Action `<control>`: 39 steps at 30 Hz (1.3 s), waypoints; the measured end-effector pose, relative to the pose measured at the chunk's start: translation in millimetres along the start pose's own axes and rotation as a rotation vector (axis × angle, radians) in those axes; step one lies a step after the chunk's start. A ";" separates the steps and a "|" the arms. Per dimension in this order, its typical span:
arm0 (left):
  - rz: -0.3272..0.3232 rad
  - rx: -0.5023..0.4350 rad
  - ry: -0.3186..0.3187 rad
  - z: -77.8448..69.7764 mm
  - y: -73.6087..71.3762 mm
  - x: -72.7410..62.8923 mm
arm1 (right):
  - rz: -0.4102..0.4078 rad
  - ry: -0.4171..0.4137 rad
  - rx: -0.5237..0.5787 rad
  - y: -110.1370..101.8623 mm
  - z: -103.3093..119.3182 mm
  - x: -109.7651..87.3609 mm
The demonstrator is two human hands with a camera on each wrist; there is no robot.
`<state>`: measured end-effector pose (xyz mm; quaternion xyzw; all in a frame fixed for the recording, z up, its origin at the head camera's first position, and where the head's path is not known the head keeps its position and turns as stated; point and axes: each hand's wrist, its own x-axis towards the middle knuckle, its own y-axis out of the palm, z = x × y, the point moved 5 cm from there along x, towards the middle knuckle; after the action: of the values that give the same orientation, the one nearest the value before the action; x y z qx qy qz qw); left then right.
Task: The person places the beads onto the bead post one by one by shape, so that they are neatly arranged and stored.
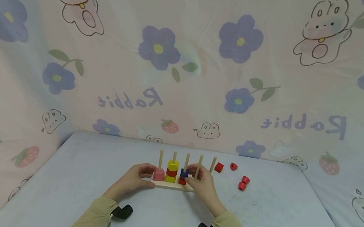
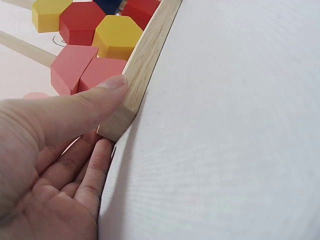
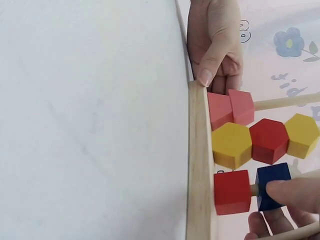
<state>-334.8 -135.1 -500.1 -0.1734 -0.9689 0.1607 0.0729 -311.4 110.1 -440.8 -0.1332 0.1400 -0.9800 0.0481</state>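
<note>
A wooden peg stacker (image 1: 169,186) with several upright pegs stands on the table. My left hand (image 1: 135,178) grips its left end, thumb on the front edge of the base. Pink blocks (image 2: 102,72) sit on the leftmost peg, beside that thumb. On the second peg, a red block (image 3: 269,140) lies between two yellow hexagonal ones (image 3: 232,145). At the third peg, my right hand (image 1: 205,183) pinches a dark blue block (image 3: 272,173) that is threaded on the peg. Below it, a gap separates it from a red square block (image 3: 232,192) on the base.
Loose red blocks lie right of the stacker: one near its end (image 1: 218,167), one farther back (image 1: 233,166), and two close together (image 1: 243,183). The two right pegs (image 1: 213,165) bear no blocks. A patterned cloth (image 1: 193,91) hangs behind the table.
</note>
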 end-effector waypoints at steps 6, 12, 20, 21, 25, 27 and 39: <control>0.006 -0.007 0.009 -1.8 -0.5 -1.4 | 0.027 -0.025 0.001 -0.7 12.1 -6.0; 0.010 -0.009 0.009 -4.0 0.5 -3.1 | 0.043 -0.024 -0.018 -6.6 -10.0 -5.9; 0.012 -0.015 0.009 -1.5 0.1 -2.4 | 0.135 -0.079 -0.102 -34.1 4.1 -30.3; 0.010 -0.019 0.012 -2.0 0.0 -2.4 | 0.138 -0.087 -0.110 -38.1 11.0 -34.7; 0.011 -0.012 0.012 -2.6 -0.4 -2.4 | 0.111 -0.147 -0.153 -58.3 18.0 -44.4; 0.013 -0.009 0.017 -2.8 -0.6 -2.2 | 0.078 -0.167 -0.175 -70.5 9.9 -43.2; 0.005 0.011 0.012 -2.5 -0.1 -1.1 | -0.058 -0.152 -0.308 -117.8 -33.2 -4.6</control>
<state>-333.4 -134.9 -497.8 -0.1764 -0.9671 0.1653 0.0795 -322.9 232.1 -438.8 -0.2169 0.2807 -0.9349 0.0091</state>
